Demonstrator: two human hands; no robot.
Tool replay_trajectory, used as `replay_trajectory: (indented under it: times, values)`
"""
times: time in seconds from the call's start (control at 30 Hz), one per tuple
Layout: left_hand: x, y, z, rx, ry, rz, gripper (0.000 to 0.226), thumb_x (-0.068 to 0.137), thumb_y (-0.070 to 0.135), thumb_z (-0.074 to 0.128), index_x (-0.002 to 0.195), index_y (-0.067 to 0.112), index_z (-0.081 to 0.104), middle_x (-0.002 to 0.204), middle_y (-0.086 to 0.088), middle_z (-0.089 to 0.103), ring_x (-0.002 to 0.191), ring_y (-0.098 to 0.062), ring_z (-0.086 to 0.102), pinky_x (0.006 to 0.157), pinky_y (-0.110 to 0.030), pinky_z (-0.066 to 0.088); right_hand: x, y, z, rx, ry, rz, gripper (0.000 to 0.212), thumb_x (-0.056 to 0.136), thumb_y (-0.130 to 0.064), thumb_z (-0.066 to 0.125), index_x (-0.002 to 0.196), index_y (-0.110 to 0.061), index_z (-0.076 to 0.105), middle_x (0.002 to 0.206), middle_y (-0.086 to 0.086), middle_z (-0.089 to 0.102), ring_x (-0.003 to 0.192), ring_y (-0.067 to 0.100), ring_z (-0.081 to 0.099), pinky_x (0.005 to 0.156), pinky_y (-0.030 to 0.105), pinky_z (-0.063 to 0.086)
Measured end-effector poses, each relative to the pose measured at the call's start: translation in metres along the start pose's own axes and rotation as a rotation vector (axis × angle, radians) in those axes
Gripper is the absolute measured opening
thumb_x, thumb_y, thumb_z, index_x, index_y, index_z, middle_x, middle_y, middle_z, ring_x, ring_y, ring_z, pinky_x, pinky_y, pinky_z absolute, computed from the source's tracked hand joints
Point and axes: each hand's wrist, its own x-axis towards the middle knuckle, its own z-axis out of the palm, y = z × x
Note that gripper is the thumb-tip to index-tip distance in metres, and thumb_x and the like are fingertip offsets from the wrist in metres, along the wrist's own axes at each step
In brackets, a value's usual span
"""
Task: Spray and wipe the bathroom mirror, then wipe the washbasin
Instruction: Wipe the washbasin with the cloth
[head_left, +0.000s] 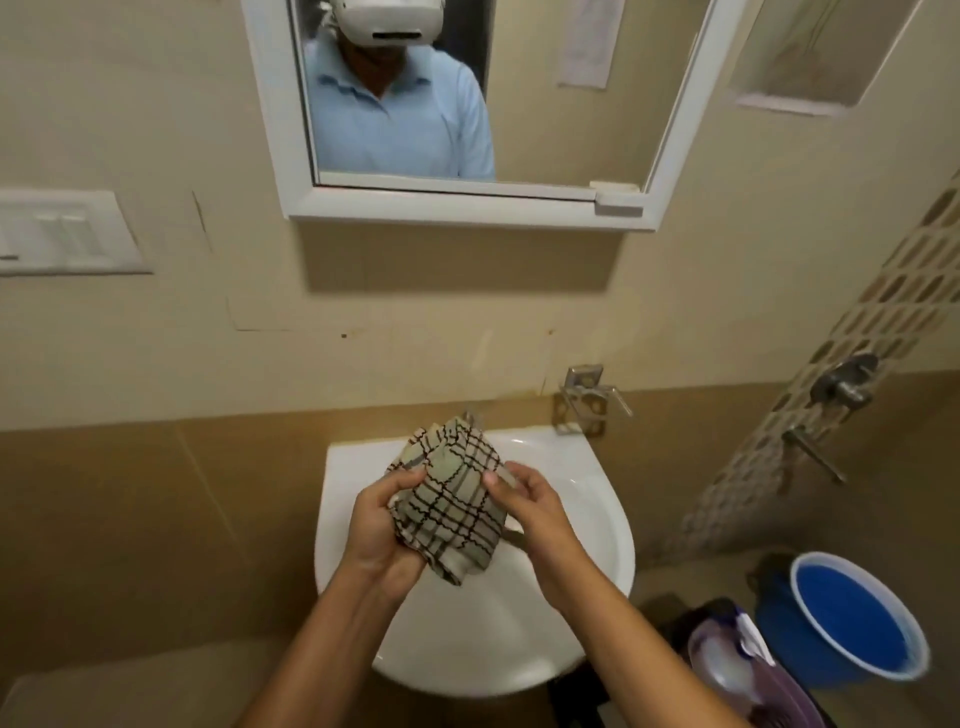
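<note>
beige bathroom wall, darker tan tile band along the bottom. white-framed mirror (467, 104) mounted up top, reflecting a person in a light blue shirt wearing a white headset. white washbasin (587, 530) fixed to the wall directly below the mirror, tap mostly hidden behind the cloth. checked cloth (447, 499), beige with dark lines, bunched up and held in the air over the basin bowl, not touching the porcelain as far as i can tell. left hand (379, 525) grasps the cloth's left side and bottom, fingers curled round the bundle. right hand (524, 504) pinches the cloth's right edge between thumb and fingertips. both forearms come in from the bottom of the view. metal soap holder (587, 400) on the wall just right of the basin's back edge. shower taps (841, 384) further right on the patterned tile strip. blue bucket (857, 623) on the floor at lower right, purple container (748, 670) beside it. white switch plate (67, 231) on the wall at left.
</note>
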Motion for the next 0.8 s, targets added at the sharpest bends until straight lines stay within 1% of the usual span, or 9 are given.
replay_trajectory:
  times: [0.07, 0.2, 0.27, 0.37, 0.47, 0.53, 0.63, 0.7, 0.8]
  values:
    - [0.008, -0.010, 0.000, 0.042, -0.008, -0.015, 0.035, 0.086, 0.010, 0.047, 0.116, 0.006, 0.065, 0.108, -0.023, 0.070, 0.093, -0.036, 0.067, 0.096, -0.052, 0.047, 0.006, 0.013, -0.009, 0.110, -0.044, 0.089, 0.054, 0.080, -0.046, 0.074, 0.123, -0.014, 0.065, 0.119, 0.008, 0.070, 0.111, 0.027, 0.065, 0.087, 0.042, 0.057]
    - [0.032, -0.025, -0.003, 0.394, 0.081, 0.003, 0.027, 0.090, 0.016, 0.058, 0.113, 0.008, 0.069, 0.106, -0.016, 0.074, 0.102, -0.034, 0.069, 0.094, -0.048, 0.052, 0.019, 0.018, -0.026, 0.198, 0.060, 0.095, 0.047, 0.080, -0.026, 0.076, 0.117, -0.001, 0.065, 0.109, 0.014, 0.073, 0.105, 0.032, 0.068, 0.081, 0.040, 0.059]
    - [0.049, -0.034, -0.005, 0.536, 0.122, 0.017, 0.026, 0.087, 0.014, 0.066, 0.110, 0.004, 0.070, 0.103, -0.016, 0.075, 0.102, -0.035, 0.070, 0.089, -0.045, 0.055, 0.031, 0.016, -0.041, 0.292, 0.045, 0.103, 0.039, 0.085, -0.020, 0.072, 0.119, -0.001, 0.066, 0.114, 0.018, 0.071, 0.110, 0.035, 0.066, 0.091, 0.047, 0.056]
    - [0.075, -0.052, 0.000, 0.521, 0.119, -0.032, 0.026, 0.086, 0.007, 0.066, 0.111, -0.002, 0.067, 0.105, -0.021, 0.074, 0.100, -0.038, 0.070, 0.082, -0.044, 0.058, 0.045, 0.020, -0.064, 0.504, -0.085, 0.099, 0.042, 0.095, -0.023, 0.061, 0.131, -0.001, 0.057, 0.129, 0.025, 0.061, 0.121, 0.040, 0.058, 0.103, 0.057, 0.044]
    - [0.102, -0.072, 0.014, 0.494, 0.097, -0.065, 0.026, 0.086, 0.004, 0.066, 0.112, -0.001, 0.067, 0.104, -0.019, 0.074, 0.097, -0.033, 0.072, 0.072, -0.036, 0.060, 0.060, 0.033, -0.084, 0.658, -0.181, 0.179, 0.043, 0.100, -0.024, 0.051, 0.138, -0.004, 0.051, 0.136, 0.025, 0.056, 0.126, 0.040, 0.054, 0.103, 0.055, 0.045]
    - [0.122, -0.082, 0.020, 0.628, 0.142, -0.022, 0.023, 0.084, 0.004, 0.070, 0.107, 0.002, 0.070, 0.098, -0.016, 0.076, 0.089, -0.029, 0.074, 0.064, -0.029, 0.059, 0.073, 0.043, -0.098, 0.694, -0.160, 0.275, 0.043, 0.101, -0.028, 0.045, 0.137, -0.005, 0.052, 0.135, 0.024, 0.057, 0.125, 0.039, 0.056, 0.103, 0.054, 0.045]
    - [0.153, -0.089, 0.014, 0.958, 0.267, 0.072, 0.018, 0.082, 0.009, 0.076, 0.099, 0.007, 0.071, 0.092, -0.013, 0.074, 0.076, -0.022, 0.071, 0.057, -0.023, 0.053, 0.101, 0.046, -0.121, 0.607, -0.080, 0.342, 0.045, 0.101, -0.035, 0.045, 0.134, -0.006, 0.055, 0.129, 0.021, 0.063, 0.120, 0.037, 0.060, 0.100, 0.053, 0.048]
    - [0.168, -0.086, 0.003, 1.095, 0.383, 0.139, 0.011, 0.083, 0.007, 0.073, 0.090, 0.016, 0.071, 0.090, -0.011, 0.073, 0.071, -0.021, 0.069, 0.059, -0.030, 0.055, 0.121, 0.042, -0.132, 0.432, 0.017, 0.284, 0.039, 0.099, -0.033, 0.053, 0.129, -0.010, 0.059, 0.121, 0.014, 0.069, 0.112, 0.032, 0.065, 0.096, 0.050, 0.052]
    - [0.178, -0.083, -0.012, 1.257, 0.540, 0.207, 0.010, 0.081, 0.020, 0.076, 0.083, 0.023, 0.067, 0.078, 0.004, 0.069, 0.073, -0.020, 0.067, 0.068, -0.037, 0.054, 0.150, 0.035, -0.132, 0.076, 0.122, 0.114, 0.021, 0.098, -0.022, 0.058, 0.118, -0.019, 0.060, 0.114, 0.000, 0.068, 0.102, 0.013, 0.065, 0.087, 0.029, 0.057]
